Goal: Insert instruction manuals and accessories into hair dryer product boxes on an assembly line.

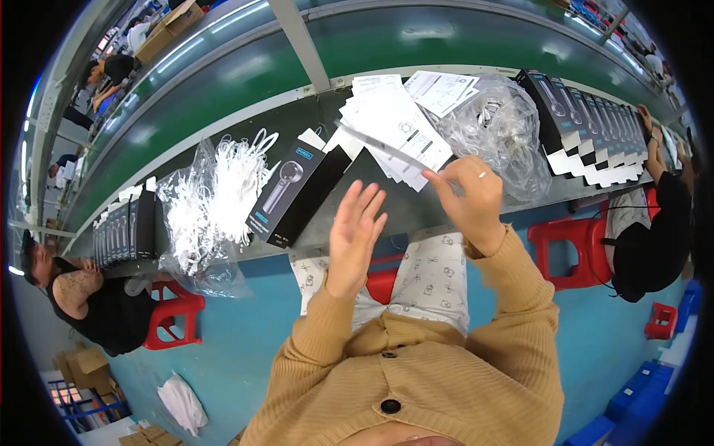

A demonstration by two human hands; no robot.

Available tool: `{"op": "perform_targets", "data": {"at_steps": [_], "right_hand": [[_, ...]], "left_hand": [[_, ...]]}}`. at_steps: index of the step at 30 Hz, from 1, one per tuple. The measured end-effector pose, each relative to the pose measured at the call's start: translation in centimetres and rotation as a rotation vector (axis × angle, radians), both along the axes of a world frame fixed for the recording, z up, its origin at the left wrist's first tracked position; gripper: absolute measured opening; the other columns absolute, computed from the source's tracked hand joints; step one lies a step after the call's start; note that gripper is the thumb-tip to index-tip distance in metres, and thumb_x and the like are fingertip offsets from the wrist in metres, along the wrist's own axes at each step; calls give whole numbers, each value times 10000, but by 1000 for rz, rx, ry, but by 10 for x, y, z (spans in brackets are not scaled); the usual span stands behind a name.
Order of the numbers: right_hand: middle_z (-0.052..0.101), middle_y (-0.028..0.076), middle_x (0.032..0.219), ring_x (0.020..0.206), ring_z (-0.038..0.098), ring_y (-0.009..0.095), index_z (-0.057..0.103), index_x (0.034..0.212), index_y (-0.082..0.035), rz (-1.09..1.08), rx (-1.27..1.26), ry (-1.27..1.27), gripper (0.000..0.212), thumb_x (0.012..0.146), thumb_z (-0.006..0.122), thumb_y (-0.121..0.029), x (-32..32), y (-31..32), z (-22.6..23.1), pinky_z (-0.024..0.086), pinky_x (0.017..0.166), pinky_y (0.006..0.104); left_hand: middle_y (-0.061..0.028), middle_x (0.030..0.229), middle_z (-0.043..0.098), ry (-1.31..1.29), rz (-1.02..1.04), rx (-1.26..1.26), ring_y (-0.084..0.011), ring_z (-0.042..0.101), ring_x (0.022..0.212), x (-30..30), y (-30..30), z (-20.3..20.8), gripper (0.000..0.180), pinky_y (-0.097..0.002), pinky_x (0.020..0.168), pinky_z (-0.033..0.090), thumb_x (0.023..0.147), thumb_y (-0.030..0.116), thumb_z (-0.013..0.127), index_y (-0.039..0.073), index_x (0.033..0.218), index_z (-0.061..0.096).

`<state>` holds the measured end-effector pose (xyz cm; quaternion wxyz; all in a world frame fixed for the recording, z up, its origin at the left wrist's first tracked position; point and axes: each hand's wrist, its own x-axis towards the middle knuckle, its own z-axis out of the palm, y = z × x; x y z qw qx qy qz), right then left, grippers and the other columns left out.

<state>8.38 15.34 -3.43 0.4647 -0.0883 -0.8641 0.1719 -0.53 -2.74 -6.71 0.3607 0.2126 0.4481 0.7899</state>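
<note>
Here the right hand pinches a grey strip over leaflets

Before you on the workbench, left to right, lie the cables, a packaging box, paper leaflets and a plastic bag.

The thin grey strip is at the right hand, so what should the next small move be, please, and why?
Perhaps bring the left hand to the far end of the thin grey strip: that hand is open and empty, while the right hand seems to pinch only the near end.
</note>
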Motion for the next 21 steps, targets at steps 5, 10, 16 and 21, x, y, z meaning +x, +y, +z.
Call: {"op": "perform_targets", "data": {"at_steps": [5, 10, 16, 21], "right_hand": [[580, 56, 692, 613, 569, 254, 553, 699, -77, 55, 242, -107, 212, 662, 762, -80, -11, 6, -16, 454, 512, 340], [624, 52, 828, 726, 592, 244, 529, 705, -76, 327, 82, -180, 247, 669, 761, -153, -15, -1, -9, 480, 569, 335], [656, 76, 759, 679, 625, 251, 605, 702, -56, 66, -72, 34, 162, 705, 763, -94, -7, 20, -2, 491, 586, 323], [673, 117, 815, 657, 641, 259, 599, 708, -35, -189, -7, 303, 143, 730, 737, -4, 5, 25, 17, 491, 549, 315]], "left_hand": [[-170, 1445, 360, -120, -86, 12, -287, 351, 1345, -4, 29, -1, 620, -431, 1077, 300, 977, 328, 477, 39, 1460, 216], [-125, 1388, 424, -225, -128, 147, -230, 446, 1247, -17, 47, 1, 498, -417, 994, 386, 1005, 268, 409, 31, 1420, 268], [-150, 1368, 426, -267, -8, 128, -207, 449, 1237, -27, 76, 8, 558, -362, 1049, 353, 980, 127, 463, -31, 1435, 183], [-225, 1527, 90, 620, 382, -313, -279, 99, 1422, -40, 75, 7, 764, -360, 1141, 76, 948, 149, 532, -69, 1457, 6]]}}
